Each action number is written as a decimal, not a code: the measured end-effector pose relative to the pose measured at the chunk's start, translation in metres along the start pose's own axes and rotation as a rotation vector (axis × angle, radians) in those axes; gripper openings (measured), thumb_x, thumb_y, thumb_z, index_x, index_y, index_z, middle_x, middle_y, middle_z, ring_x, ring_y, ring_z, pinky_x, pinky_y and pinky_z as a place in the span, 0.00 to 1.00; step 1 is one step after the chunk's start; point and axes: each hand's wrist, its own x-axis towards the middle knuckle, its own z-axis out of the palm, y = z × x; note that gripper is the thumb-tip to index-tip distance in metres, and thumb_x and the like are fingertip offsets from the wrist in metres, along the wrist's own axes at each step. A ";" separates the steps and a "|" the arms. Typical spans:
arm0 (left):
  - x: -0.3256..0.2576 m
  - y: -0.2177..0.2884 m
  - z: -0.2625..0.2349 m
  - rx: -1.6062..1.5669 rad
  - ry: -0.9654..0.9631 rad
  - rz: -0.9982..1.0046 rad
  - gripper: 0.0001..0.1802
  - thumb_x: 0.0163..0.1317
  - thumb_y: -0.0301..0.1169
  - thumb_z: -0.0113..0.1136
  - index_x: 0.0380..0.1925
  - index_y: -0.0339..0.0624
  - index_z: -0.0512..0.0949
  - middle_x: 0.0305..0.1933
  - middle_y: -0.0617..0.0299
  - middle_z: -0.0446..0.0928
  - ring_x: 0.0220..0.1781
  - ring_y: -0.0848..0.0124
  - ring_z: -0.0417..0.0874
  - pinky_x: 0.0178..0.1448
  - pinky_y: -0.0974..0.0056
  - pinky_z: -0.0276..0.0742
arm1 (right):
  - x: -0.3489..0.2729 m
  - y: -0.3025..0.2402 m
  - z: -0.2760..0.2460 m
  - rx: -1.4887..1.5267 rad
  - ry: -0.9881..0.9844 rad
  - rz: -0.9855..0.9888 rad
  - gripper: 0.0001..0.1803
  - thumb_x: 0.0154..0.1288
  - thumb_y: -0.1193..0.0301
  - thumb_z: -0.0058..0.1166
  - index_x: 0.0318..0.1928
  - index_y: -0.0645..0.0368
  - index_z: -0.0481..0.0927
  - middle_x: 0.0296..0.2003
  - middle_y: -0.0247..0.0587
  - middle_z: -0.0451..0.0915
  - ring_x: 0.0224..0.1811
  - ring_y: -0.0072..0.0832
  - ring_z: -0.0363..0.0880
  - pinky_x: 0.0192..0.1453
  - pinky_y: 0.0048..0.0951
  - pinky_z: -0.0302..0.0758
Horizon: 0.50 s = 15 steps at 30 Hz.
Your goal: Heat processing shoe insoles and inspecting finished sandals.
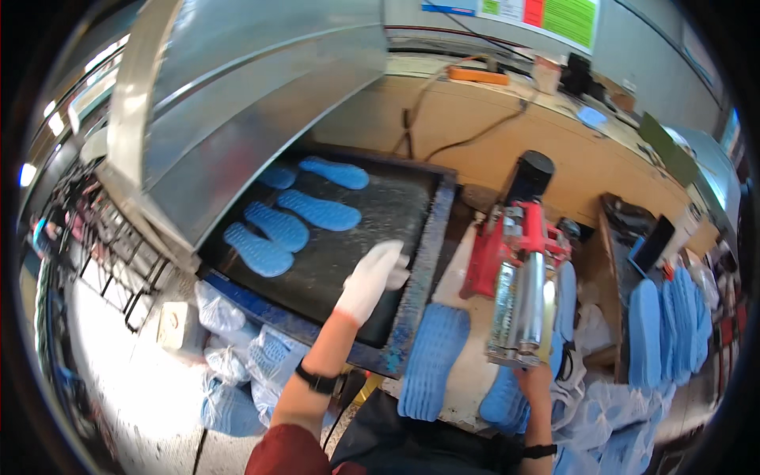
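Note:
My left hand (pixel 374 279), in a white glove, reaches over the front right part of a dark tray-like bed (pixel 324 297) with a blue rim. Its fingers are stretched out, slightly blurred, and nothing shows in them. Several blue insoles, among them one insole (pixel 321 212) near the middle, lie flat on the bed beyond that hand. My right hand (pixel 537 381) is at the front end of a red roller machine (pixel 518 269) with shiny metal rollers. Its fingers are hidden by the machine, beside a stack of blue insoles (pixel 500 400).
Another insole stack (pixel 434 360) lies between bed and machine. A large metal hood (pixel 261 87) slants over the bed's left. Bagged insoles (pixel 229 380) stand on the floor at left. More insoles (pixel 669 328) stand upright at right. Cables (pixel 475 138) run along the back panel.

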 end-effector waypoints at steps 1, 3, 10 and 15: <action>-0.023 -0.001 0.010 0.097 -0.015 0.064 0.22 0.68 0.40 0.52 0.55 0.37 0.73 0.45 0.54 0.80 0.40 0.69 0.82 0.44 0.67 0.77 | -0.003 0.003 -0.003 -0.006 0.023 -0.044 0.25 0.45 0.69 0.66 0.47 0.56 0.78 0.43 0.51 0.77 0.44 0.50 0.77 0.43 0.47 0.76; -0.053 -0.009 0.031 0.269 0.077 0.003 0.18 0.67 0.35 0.51 0.52 0.36 0.75 0.36 0.59 0.81 0.35 0.75 0.80 0.42 0.71 0.75 | -0.002 -0.012 -0.008 -0.069 -0.020 0.071 0.26 0.47 0.69 0.65 0.50 0.58 0.77 0.46 0.53 0.76 0.46 0.50 0.76 0.46 0.46 0.76; -0.098 -0.051 0.022 0.317 0.135 -0.003 0.24 0.66 0.29 0.50 0.63 0.38 0.67 0.32 0.61 0.75 0.22 0.78 0.70 0.28 0.72 0.68 | 0.009 -0.047 0.004 0.079 0.055 0.087 0.41 0.48 0.68 0.67 0.64 0.60 0.64 0.53 0.52 0.74 0.52 0.50 0.75 0.53 0.45 0.74; -0.104 -0.023 0.063 0.377 0.193 0.129 0.41 0.64 0.25 0.52 0.73 0.44 0.42 0.33 0.58 0.74 0.23 0.76 0.71 0.29 0.71 0.70 | 0.010 -0.053 -0.027 0.124 -0.084 0.318 0.43 0.48 0.68 0.66 0.66 0.59 0.61 0.50 0.51 0.75 0.52 0.49 0.76 0.50 0.47 0.75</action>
